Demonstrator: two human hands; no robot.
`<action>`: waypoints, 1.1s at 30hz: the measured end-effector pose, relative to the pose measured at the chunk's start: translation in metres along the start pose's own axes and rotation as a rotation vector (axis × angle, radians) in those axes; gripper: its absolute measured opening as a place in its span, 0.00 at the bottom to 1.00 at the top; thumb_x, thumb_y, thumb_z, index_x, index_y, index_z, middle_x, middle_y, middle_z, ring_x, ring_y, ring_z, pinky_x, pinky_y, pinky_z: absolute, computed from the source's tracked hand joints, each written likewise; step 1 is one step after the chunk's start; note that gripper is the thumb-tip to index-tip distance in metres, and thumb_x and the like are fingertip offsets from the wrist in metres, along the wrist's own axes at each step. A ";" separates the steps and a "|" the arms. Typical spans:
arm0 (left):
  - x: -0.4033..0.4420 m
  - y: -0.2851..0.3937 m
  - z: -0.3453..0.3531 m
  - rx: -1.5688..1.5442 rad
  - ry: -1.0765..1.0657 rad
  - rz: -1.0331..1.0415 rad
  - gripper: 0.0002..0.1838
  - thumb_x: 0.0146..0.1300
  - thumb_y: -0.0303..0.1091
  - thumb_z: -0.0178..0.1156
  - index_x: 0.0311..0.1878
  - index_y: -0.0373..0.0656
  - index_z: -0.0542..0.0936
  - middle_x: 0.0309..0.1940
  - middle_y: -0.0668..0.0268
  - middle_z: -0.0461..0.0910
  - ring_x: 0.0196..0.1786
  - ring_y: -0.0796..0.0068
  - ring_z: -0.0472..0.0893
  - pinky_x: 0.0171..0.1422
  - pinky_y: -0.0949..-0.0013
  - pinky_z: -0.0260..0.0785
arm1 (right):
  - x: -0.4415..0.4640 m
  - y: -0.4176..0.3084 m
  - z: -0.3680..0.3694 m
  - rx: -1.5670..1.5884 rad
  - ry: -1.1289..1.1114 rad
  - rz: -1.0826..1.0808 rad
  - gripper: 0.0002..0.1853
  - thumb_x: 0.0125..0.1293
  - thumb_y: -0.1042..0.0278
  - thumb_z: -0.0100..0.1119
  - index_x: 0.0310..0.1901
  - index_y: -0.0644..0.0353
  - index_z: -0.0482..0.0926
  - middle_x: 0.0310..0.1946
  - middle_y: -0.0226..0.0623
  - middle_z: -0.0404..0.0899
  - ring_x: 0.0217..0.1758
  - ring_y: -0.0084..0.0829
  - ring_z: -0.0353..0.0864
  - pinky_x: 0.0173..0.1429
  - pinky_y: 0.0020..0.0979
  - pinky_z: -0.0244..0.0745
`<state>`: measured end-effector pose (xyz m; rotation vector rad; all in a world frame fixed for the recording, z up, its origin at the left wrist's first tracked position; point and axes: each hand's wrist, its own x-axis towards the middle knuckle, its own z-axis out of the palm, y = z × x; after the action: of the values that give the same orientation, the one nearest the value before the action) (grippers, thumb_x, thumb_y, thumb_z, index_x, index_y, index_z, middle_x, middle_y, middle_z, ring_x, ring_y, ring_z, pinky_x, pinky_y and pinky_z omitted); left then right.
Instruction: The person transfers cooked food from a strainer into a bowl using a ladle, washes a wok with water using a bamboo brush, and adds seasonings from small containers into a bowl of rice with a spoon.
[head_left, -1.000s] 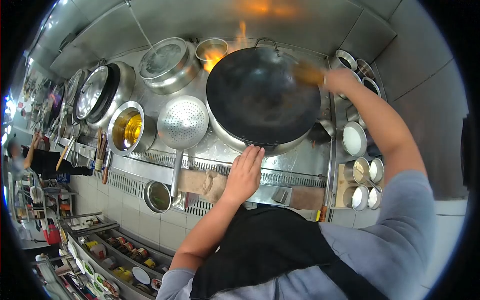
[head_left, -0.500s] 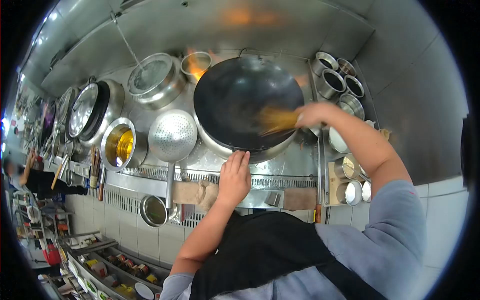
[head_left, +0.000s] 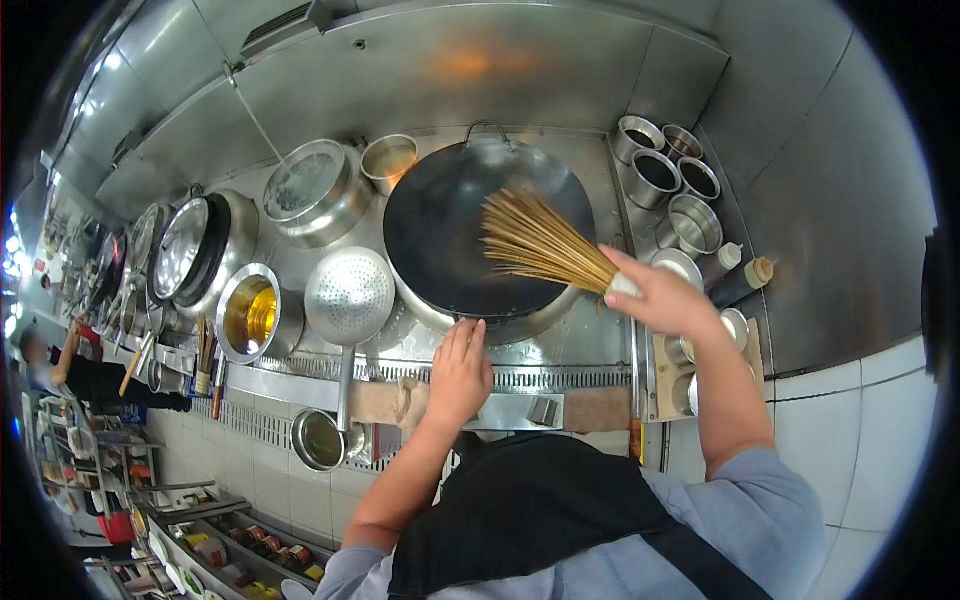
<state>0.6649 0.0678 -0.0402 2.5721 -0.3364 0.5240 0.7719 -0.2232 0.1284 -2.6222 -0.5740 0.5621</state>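
Observation:
My right hand (head_left: 665,292) is closed round the bound white end of a bamboo whisk brush (head_left: 545,240). Its splayed bristles hang over the right part of a large black wok (head_left: 440,215), which sits on the steel stove. At the wok's near edge, my left hand (head_left: 460,375) rests with its fingertips on or against the rim; the near handle is largely hidden there. Left of the wok lies a perforated steel ladle (head_left: 350,295), its handle toward me. The inside of the wok looks dark, with no food visible.
Left of the ladle stand a pot of yellow oil (head_left: 250,317) and a water-filled pot (head_left: 305,182) under a running stream. Seasoning tins (head_left: 655,175) and squeeze bottles (head_left: 742,282) line the right. A folded cloth (head_left: 385,402) lies on the front ledge. Another person (head_left: 85,375) is at far left.
The brush has come up out of the wok, toward me and right, its bristles now sharp. The flames behind the wok have died down. My left hand stays at the rim. The view has shifted.

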 end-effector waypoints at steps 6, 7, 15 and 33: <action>-0.002 0.003 0.003 0.022 0.038 -0.020 0.34 0.53 0.25 0.62 0.66 0.37 0.67 0.60 0.51 0.69 0.64 0.47 0.69 0.67 0.52 0.64 | -0.038 0.077 0.207 0.521 0.510 0.264 0.45 0.64 0.55 0.60 0.75 0.60 0.46 0.45 0.62 0.81 0.48 0.55 0.82 0.55 0.45 0.74; -0.002 0.002 0.006 0.025 0.046 -0.019 0.35 0.53 0.25 0.62 0.67 0.37 0.67 0.60 0.50 0.69 0.63 0.46 0.69 0.68 0.52 0.64 | -0.043 0.079 0.229 0.576 0.399 0.369 0.45 0.65 0.53 0.59 0.76 0.60 0.45 0.44 0.63 0.80 0.49 0.56 0.81 0.55 0.46 0.74; -0.003 -0.004 0.008 0.066 0.009 0.015 0.36 0.52 0.24 0.62 0.68 0.38 0.65 0.61 0.50 0.67 0.64 0.45 0.67 0.69 0.51 0.62 | -0.045 0.096 0.256 0.133 0.043 0.427 0.40 0.67 0.45 0.51 0.72 0.64 0.55 0.50 0.64 0.75 0.49 0.60 0.79 0.54 0.50 0.74; -0.031 -0.017 -0.052 0.004 -0.061 -0.007 0.32 0.55 0.26 0.62 0.65 0.40 0.69 0.62 0.50 0.68 0.64 0.46 0.68 0.67 0.52 0.64 | -0.134 0.074 0.213 1.288 0.381 0.407 0.24 0.62 0.76 0.52 0.61 0.63 0.65 0.20 0.33 0.71 0.16 0.25 0.71 0.20 0.28 0.68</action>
<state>0.6272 0.1127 -0.0183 2.5965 -0.3476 0.4451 0.5854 -0.2858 -0.0452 -1.4942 0.3831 0.3282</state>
